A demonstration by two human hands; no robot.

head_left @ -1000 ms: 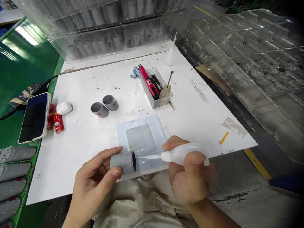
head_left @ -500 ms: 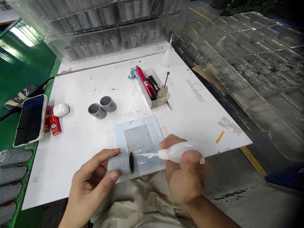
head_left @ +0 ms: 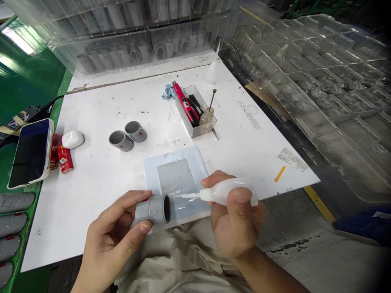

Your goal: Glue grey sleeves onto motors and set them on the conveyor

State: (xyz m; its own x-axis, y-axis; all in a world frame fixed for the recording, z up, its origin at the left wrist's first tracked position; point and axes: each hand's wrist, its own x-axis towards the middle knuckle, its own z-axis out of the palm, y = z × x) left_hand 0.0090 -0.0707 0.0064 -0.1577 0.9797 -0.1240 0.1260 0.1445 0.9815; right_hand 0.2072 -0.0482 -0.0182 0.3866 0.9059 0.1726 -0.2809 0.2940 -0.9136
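Note:
Lying sideways between the thumb and fingers of my left hand (head_left: 113, 232) is a grey cylindrical sleeve (head_left: 149, 211), its open end facing right. My right hand (head_left: 236, 219) is wrapped round a translucent white squeeze bottle (head_left: 232, 191), held level with its thin nozzle pointing left. The nozzle's tip is at the upper rim of the sleeve; whether it touches cannot be made out. Beneath them lies a pale blue sheet with a grey square patch (head_left: 175, 177). Two more grey sleeves, one at the left (head_left: 121, 141) and one beside it (head_left: 136, 132), stand upright on the white table (head_left: 100, 171).
A clear box (head_left: 198, 132) holds a red-and-black tool and a small jar. Behind it stands another squeeze bottle (head_left: 211, 73). A phone (head_left: 30, 152), a white case (head_left: 72, 139) and red batteries (head_left: 65, 159) are at the left. Stacked clear trays (head_left: 106, 53) of sleeves line the back.
The whole view has shifted slightly, so the table things sit a little further left. Both hands keep their hold, with the nozzle still at the sleeve's rim.

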